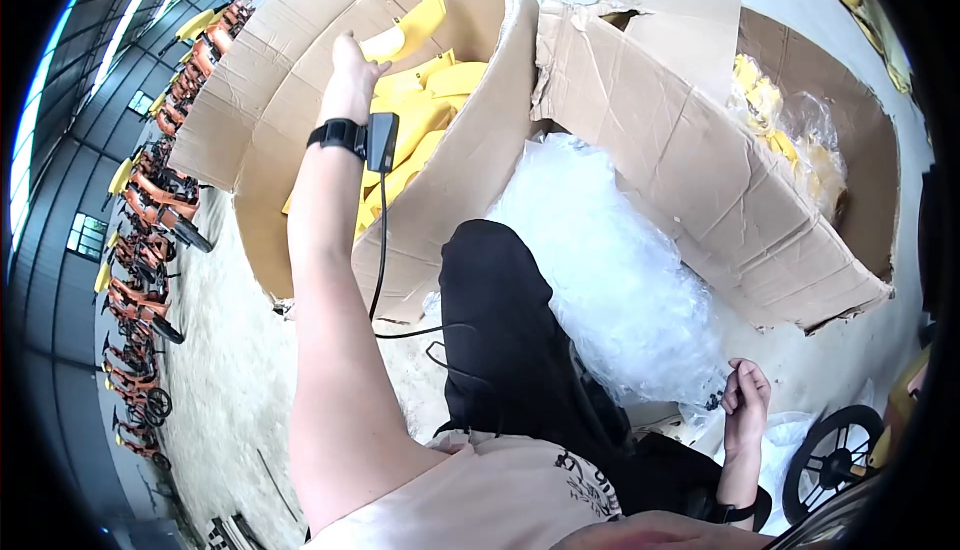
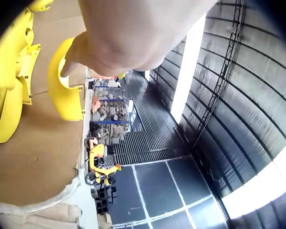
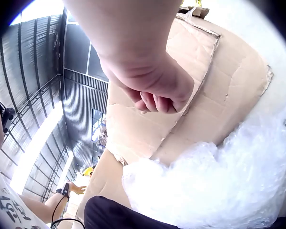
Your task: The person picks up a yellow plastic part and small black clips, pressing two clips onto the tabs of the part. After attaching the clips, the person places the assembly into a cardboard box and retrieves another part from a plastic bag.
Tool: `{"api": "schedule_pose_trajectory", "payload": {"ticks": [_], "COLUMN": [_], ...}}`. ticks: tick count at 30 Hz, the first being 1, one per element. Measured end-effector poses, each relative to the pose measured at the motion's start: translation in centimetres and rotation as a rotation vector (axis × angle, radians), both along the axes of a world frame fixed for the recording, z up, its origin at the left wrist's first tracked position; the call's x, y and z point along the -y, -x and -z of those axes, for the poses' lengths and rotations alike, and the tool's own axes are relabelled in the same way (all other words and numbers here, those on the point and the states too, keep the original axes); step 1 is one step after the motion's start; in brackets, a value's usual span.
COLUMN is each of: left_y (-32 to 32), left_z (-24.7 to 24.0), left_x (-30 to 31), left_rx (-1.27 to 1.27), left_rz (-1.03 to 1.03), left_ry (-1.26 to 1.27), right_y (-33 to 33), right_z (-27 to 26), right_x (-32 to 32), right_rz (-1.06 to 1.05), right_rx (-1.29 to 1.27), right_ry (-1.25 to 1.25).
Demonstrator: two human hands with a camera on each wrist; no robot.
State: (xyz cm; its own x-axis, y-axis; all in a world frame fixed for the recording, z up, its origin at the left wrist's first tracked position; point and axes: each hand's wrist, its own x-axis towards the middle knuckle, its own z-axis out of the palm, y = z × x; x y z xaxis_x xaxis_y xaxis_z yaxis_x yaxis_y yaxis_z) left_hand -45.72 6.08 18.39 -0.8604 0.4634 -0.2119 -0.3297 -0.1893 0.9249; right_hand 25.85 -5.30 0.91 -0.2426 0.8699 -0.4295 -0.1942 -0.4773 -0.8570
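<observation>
My left hand (image 1: pixel 352 65) reaches over the left cardboard box (image 1: pixel 478 165) and pinches a curved yellow plastic panel (image 1: pixel 410 30) by its edge. In the left wrist view, the thumb lies against the inner side of the panel (image 2: pixel 64 95). Several more yellow panels (image 1: pixel 410 130) lie heaped in that box, below the hand. My right hand (image 1: pixel 747 402) hangs low at the right, fingers loosely curled, near the end of a big bundle of clear plastic bags (image 1: pixel 610 260). In the right wrist view, nothing shows in the right hand (image 3: pixel 155 93).
A second cardboard box (image 1: pixel 690 145) at the right contains yellow parts in clear plastic (image 1: pixel 775 125). Rows of orange bikes (image 1: pixel 150 200) line the left wall. A black wheel (image 1: pixel 833 458) stands at the lower right. A cable (image 1: pixel 382 260) hangs from the left wrist camera.
</observation>
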Motion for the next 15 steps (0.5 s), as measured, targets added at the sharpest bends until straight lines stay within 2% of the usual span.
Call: {"api": "schedule_pose_trajectory", "payload": {"ticks": [1,3,5,8,10,12,14,15], "left_y": [-2.7,-8.7,-18.0,-28.8,-33.8,-37.9,-42.2,-44.7], "left_z": [0.8,2.4,1.8,0.7,0.3,-1.8,-2.4,-2.1], "left_x": [0.5,2.2,4.3,6.9,8.3,8.7,8.5,9.6], "left_rx": [-0.103,-0.160,-0.400,-0.721,-0.966,-1.232,-1.210,-1.148], "left_rz": [0.019,0.337,0.538,0.921,1.091,1.176,1.066,1.006], "left_ry": [0.026,-0.011,0.065,-0.054,-0.338,-0.708,-1.072,-0.932], "right_y": [-0.2,-0.4,-0.6,-0.2,-0.1,-0.3,-0.9,-2.9], "right_z": [0.1,0.4,0.7,0.7,0.3,0.8,2.0,1.8], "right_x": [0.1,0.1,0.0,-0.1,0.1,0.3,0.8,3.2], "right_rz": [-0.007,-0.003,-0.017,-0.006,0.053,0.117,0.050,0.149], "right_rx": [0.018,0.024,0.012,-0.024,-0.169,-0.211,-0.301,-0.284], "right_ry": [-0.016,-0.004,0.016,0.047,0.141,0.247,0.223,0.233]}}
